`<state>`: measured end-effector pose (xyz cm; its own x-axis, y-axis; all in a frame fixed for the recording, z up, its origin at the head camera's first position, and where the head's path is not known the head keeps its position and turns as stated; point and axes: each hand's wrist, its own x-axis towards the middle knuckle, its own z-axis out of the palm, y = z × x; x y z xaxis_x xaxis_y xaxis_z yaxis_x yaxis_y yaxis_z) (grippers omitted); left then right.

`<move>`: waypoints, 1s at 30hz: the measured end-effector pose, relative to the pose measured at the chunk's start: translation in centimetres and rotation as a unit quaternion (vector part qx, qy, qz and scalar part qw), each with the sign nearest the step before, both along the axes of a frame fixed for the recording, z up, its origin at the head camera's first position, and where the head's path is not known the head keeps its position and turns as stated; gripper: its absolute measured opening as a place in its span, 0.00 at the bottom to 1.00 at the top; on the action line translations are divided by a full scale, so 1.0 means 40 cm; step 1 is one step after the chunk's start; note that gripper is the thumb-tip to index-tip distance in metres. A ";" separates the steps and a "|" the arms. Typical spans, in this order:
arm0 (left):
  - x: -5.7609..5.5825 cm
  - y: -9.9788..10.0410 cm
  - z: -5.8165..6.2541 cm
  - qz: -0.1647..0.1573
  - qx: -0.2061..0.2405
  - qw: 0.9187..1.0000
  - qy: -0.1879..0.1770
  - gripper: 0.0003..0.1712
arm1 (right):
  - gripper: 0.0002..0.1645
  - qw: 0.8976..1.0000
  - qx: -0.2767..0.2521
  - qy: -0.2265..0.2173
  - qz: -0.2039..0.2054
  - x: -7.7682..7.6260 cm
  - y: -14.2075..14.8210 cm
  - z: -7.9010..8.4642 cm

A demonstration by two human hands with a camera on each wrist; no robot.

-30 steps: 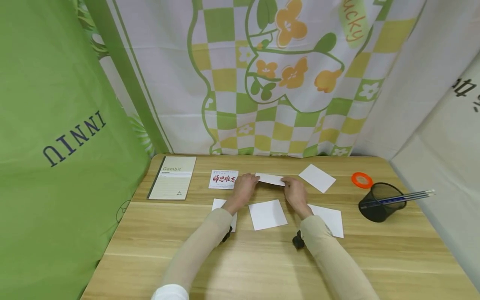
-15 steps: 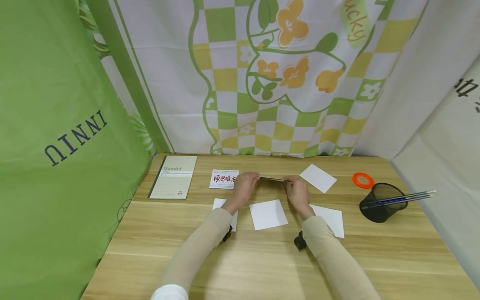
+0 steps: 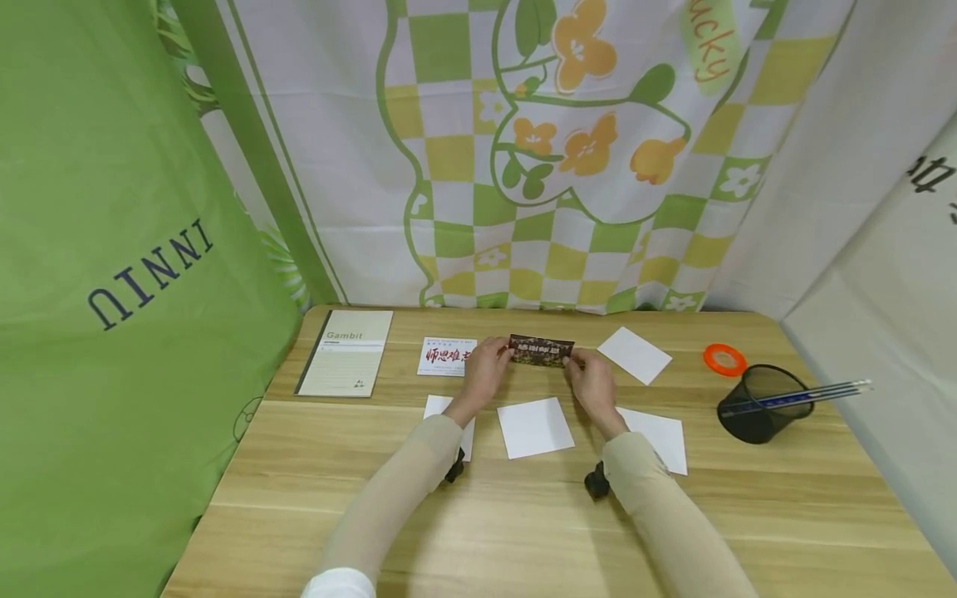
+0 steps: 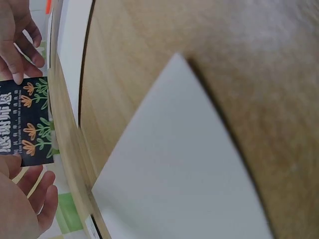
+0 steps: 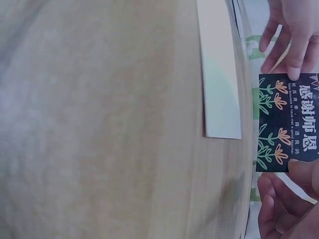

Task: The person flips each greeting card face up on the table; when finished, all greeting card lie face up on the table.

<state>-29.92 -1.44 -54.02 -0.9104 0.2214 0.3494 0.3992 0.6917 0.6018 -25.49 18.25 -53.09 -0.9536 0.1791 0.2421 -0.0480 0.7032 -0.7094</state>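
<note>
A dark card (image 3: 542, 350) printed with pale Chinese characters and orange and green flowers is held up off the table between both hands. My left hand (image 3: 486, 371) pinches its left edge, and my right hand (image 3: 593, 380) pinches its right edge. Seen from the left wrist, the card (image 4: 30, 122) has its thumbs on the printed face; the right wrist view gives the same card (image 5: 286, 122) with small English text. Below the hands lies a blank white card (image 3: 535, 428). Just left of my left hand is a card with red characters (image 3: 443, 357), its right end partly covered.
More white cards lie around: one at the upper right (image 3: 634, 355), one behind the right wrist (image 3: 661, 440), one partly under the left forearm (image 3: 436, 407). A notebook (image 3: 344, 353) sits at left. At right are an orange ring (image 3: 723, 360) and a black mesh cup (image 3: 755, 407) with pencils.
The card in both hands has turned over: its blank white face showed first, then only its thin edge, and now its dark printed face. The hands stay in nearly the same place.
</note>
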 end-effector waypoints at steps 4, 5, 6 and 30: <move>0.003 -0.001 -0.005 -0.002 -0.005 1.000 -0.002 0.18 | 0.11 1.000 -0.016 0.001 0.001 0.000 0.001 0.005; 0.004 -0.001 -0.005 -0.002 -0.008 1.000 -0.004 0.18 | 0.11 1.000 -0.020 -0.001 0.000 0.001 0.001 0.006; 0.006 -0.001 -0.004 -0.002 -0.010 1.000 -0.005 0.19 | 0.11 1.000 -0.023 -0.003 0.001 0.001 0.002 0.007; 0.016 0.015 -0.003 0.029 0.015 0.999 -0.042 0.23 | 0.13 0.997 -0.063 -0.016 -0.035 -0.005 -0.002 0.004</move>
<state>-29.27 -0.85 -54.15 -0.9481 0.1573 0.2765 0.3053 0.6942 0.6518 -25.70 18.16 -52.91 -0.9446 0.2717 0.1839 0.0211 0.6096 -0.7924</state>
